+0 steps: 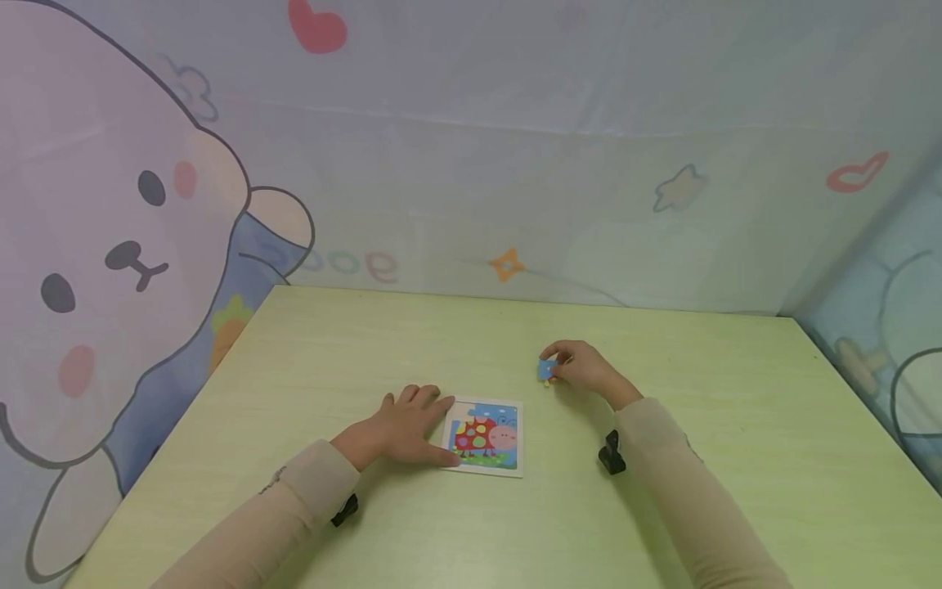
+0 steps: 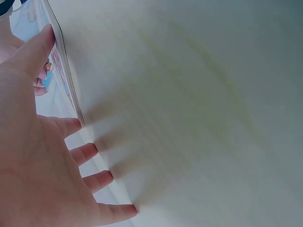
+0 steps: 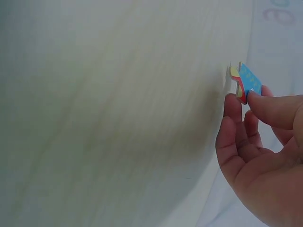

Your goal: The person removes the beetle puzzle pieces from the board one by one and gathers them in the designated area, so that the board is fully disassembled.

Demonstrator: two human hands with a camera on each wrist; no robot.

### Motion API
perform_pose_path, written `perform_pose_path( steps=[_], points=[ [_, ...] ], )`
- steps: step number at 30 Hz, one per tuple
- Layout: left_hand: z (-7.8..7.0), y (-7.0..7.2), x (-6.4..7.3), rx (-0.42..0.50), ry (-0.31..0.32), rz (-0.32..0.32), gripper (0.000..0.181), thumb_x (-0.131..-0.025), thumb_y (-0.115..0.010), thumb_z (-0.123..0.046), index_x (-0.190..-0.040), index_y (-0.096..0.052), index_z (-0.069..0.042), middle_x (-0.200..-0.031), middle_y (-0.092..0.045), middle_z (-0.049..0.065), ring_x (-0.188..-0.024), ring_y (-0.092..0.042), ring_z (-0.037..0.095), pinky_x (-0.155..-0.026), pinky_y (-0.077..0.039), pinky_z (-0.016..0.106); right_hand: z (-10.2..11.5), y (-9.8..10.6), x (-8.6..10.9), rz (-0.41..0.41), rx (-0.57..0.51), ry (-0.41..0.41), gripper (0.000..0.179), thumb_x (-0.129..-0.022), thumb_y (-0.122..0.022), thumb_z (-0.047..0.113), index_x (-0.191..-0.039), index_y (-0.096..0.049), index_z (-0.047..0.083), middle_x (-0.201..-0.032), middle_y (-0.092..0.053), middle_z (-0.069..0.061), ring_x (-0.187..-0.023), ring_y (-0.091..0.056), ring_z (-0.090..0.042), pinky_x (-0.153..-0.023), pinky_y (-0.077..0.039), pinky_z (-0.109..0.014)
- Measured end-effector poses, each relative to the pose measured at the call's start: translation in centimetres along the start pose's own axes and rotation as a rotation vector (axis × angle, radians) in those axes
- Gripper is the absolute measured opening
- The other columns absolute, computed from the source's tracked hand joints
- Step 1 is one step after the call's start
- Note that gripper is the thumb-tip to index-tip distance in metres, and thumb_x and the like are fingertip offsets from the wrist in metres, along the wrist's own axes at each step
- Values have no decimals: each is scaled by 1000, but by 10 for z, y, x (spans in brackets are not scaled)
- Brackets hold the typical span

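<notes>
A square jigsaw puzzle [image 1: 489, 438] with a white border lies on the table, showing a spotted red ladybug on blue and green. Its upper left corner is a pale gap without a piece. My left hand [image 1: 403, 427] rests at the puzzle's left edge, fingers spread; thumb and index finger touch the frame. In the left wrist view the other fingertips [image 2: 105, 178] touch the table. To the right of the puzzle and farther back, my right hand [image 1: 585, 366] pinches a blue puzzle piece [image 3: 249, 81] with red and yellow parts between thumb and fingers.
The pale wooden table [image 1: 706, 393] reaches back to a printed cloth backdrop [image 1: 471, 196] with a bear, hearts and stars. A black wrist device [image 1: 612, 454] sits under the right sleeve, and another black device [image 1: 344, 510] under the left.
</notes>
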State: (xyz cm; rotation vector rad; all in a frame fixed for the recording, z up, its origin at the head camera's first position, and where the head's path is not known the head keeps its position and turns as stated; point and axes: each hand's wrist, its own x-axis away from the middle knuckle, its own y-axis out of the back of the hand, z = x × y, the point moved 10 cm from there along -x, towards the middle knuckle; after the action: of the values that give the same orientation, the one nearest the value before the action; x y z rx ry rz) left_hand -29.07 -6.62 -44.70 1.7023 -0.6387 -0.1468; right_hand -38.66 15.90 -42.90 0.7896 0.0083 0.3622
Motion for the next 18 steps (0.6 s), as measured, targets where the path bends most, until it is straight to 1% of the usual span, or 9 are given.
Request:
perform_pose_path(
  steps=[3,7,11,14,18],
  points=[
    [0,0,0,5,1,0,93,-80,-64,-64,-151,-33,-14,-152,-28,12,-138,-24,36,-106,-22,66,-1,-2,-2,9,29,-10,24,-92,-57,1,-115,-63,0,-105,-55,-19,-85,-50,-25,-71,-44,-30],
    [0,1,1,11,-2,-2,92,-79,-65,-63,-150,-33,-13,-152,-29,12,-138,-25,36,-106,-22,67,-5,-3,-5,17,73,-24,25,-92,-56,2,-116,-63,1,-111,-56,-20,-93,-49,-27,-76,-45,-34],
    [-1,1,1,20,-7,-4,92,-79,-66,-62,-150,-34,-13,-151,-29,12,-137,-25,36,-105,-22,67,-8,-3,-7,26,81,-34,26,-93,-55,2,-118,-62,0,-116,-56,-22,-97,-50,-29,-81,-46,-37],
    [-1,1,1,24,-8,-6,92,-79,-66,-62,-150,-34,-12,-151,-30,12,-137,-26,36,-105,-22,67,-9,-4,-8,30,81,-37,26,-94,-54,2,-118,-62,-1,-117,-56,-23,-98,-51,-30,-82,-46,-38],
    [0,1,0,18,-7,-7,92,-79,-66,-63,-150,-34,-13,-151,-30,12,-137,-26,36,-105,-22,67,-11,-5,-9,37,82,-42,26,-94,-54,4,-119,-61,-3,-116,-57,-23,-96,-52,-28,-80,-46,-36]
  ],
)
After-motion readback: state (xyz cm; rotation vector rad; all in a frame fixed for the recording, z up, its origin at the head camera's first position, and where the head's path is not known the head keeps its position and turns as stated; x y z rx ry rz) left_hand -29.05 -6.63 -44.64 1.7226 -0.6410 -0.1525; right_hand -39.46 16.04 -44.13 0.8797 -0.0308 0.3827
